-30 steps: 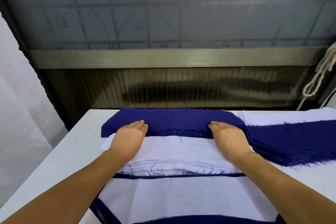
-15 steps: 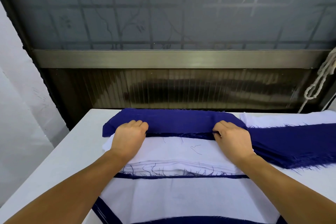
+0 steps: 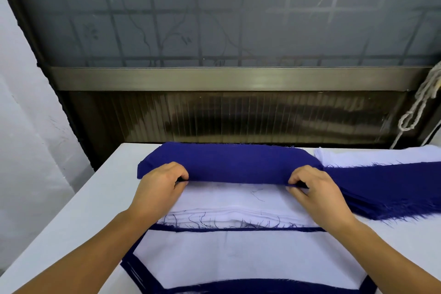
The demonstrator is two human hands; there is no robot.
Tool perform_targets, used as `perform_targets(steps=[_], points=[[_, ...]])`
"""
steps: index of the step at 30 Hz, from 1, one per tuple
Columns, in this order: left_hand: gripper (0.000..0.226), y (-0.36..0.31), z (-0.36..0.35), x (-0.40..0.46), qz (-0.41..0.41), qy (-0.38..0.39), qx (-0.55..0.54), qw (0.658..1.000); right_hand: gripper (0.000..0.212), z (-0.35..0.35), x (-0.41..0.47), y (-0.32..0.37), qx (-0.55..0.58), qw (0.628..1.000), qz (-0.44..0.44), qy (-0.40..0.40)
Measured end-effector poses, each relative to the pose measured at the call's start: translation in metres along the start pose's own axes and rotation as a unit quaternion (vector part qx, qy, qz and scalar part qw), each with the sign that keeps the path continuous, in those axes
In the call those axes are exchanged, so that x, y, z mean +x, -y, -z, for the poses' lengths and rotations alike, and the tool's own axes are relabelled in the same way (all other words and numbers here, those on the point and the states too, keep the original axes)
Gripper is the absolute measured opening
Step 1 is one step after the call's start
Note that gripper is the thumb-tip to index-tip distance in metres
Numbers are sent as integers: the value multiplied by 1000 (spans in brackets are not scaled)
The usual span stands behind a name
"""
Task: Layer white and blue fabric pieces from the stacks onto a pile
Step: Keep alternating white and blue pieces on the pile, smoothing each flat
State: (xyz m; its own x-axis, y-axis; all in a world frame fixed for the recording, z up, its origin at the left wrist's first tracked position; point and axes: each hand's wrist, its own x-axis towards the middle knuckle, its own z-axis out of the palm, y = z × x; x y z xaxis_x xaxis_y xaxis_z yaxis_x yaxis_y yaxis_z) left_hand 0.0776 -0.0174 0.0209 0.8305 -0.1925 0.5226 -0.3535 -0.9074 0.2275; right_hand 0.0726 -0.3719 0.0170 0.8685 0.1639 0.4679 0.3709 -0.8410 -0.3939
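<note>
White desk (image 3: 71, 217) surface runs from the near edge to a dark window wall at the far side. On it, nearest the camera, lies the pile (image 3: 238, 258), white on top with blue edges showing beneath. Just beyond it sits the white stack (image 3: 233, 200), frayed threads along its near edge. To the right a blue stack (image 3: 386, 188) overlaps another white stack (image 3: 381, 156) at the far right. Across the far side of the middle lies the blue piece (image 3: 229, 162). The left hand (image 3: 158, 185) and right hand (image 3: 312, 190) each pinch its near edge, fingers curled round the cloth. Judging from this, the risk is lifting more than one layer, since the frayed threads may cling, or the piece landing skewed on the pile if one hand pulls ahead.
</note>
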Motion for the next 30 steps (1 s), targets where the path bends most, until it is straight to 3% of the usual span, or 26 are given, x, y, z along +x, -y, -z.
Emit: perform_targets(steps=[3, 7, 12, 16, 19, 22, 25, 26, 29, 30], points=[[20, -13, 20, -21, 18, 23, -24, 999, 24, 16, -24, 8, 8, 1000, -20, 21], [21, -21, 53, -48, 45, 125, -79, 988, 26, 49, -57, 16, 43, 996, -16, 73], [9, -23, 77, -56, 64, 294, -193, 934, 26, 75, -77, 17, 40, 983, -22, 181], [14, -23, 77, -46, 74, 339, -237, 908, 14, 77, -70, 14, 21, 974, -62, 216], [18, -22, 75, -39, 82, 282, -201, 934, 17, 74, -62, 18, 19, 985, -77, 155], [22, -26, 74, -38, 59, 91, -155, 982, 18, 72, -59, 20, -25, 999, -27, -8], [13, -33, 71, -51, -41, -68, -65, 995, 10, 70, -66, 11, -79, 987, 74, -123], [8, -32, 67, -59, -85, -83, -43, 992, 18, 69, -72, 7, -94, 984, 86, -128], [42, -26, 43, -91, -171, -37, 0, 985, 40, 58, -92, -6, -123, 979, 134, -90], [44, -24, 34, -101, -185, -18, 10, 982, 42, 53, -99, -8, -136, 978, 146, -66]])
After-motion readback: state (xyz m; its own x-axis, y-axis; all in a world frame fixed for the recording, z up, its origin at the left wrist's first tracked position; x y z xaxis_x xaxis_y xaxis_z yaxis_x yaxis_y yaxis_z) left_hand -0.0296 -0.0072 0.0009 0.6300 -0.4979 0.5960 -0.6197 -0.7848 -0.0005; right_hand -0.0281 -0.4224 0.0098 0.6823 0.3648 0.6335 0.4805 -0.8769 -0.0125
